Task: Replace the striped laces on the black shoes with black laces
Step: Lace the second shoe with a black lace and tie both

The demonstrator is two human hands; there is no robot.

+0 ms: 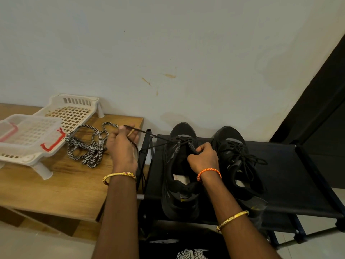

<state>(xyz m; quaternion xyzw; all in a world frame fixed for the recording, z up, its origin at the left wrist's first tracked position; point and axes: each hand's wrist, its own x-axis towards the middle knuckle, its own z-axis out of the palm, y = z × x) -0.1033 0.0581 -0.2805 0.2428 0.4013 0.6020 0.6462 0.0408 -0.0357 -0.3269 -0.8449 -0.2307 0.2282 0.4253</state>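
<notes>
The black low-top sneaker you are lacing (180, 171) sits on the black fabric shelf of the metal shoe rack (291, 176), toe toward the wall and heel toward you, so its long axis runs straight away from your body. Your right hand (203, 158) is directly over its tongue; your left hand (123, 146) is off to the left, over the edge of the wooden worktop (56, 187).

The thin black lace (149, 136) runs taut from the front eyelets leftward to your left hand, which pinches it near its end with fingers curled. A second strand runs from the shoe toward the same hand, with loose lace hanging below it. Your right hand is closed on the tongue or upper eyelet area, steadying the shoe; exactly what the fingertips pinch is hidden.

The next pull probably goes leftward, across the shoe's axis, so keep the right hand braced.

The second black sneaker (239, 161), just to the right, already carries black laces. The black-and-white striped laces (87, 146) lie heaped on the worktop beside the white plastic baskets (28, 146).
</notes>
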